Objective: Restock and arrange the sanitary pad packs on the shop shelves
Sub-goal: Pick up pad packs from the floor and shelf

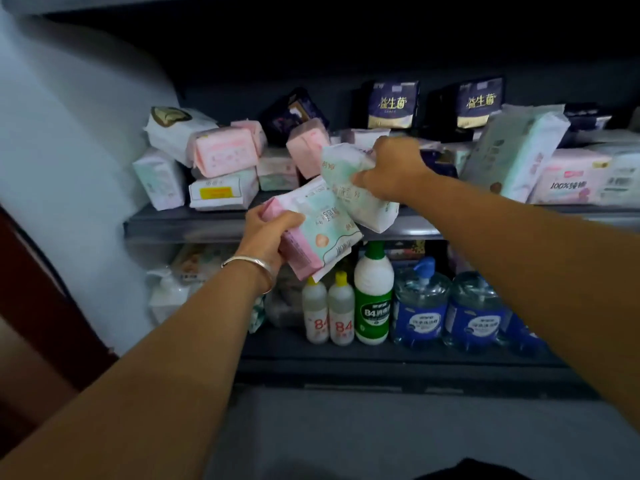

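Left hand (268,233) gripping a soft pink-and-mint pad pack (317,233), right hand (389,169) clutching a crinkled white-mint pack (349,188), glossy plastic packs heaped on the dark shelf (180,223)

Pad packs (221,157) on shelf (180,221) above bottles (373,292)

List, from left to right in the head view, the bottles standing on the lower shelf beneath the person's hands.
First small white bottle with a yellow cap → second small white bottle with a yellow cap → tall green-and-white bottle → first blue pump bottle → second blue bottle.
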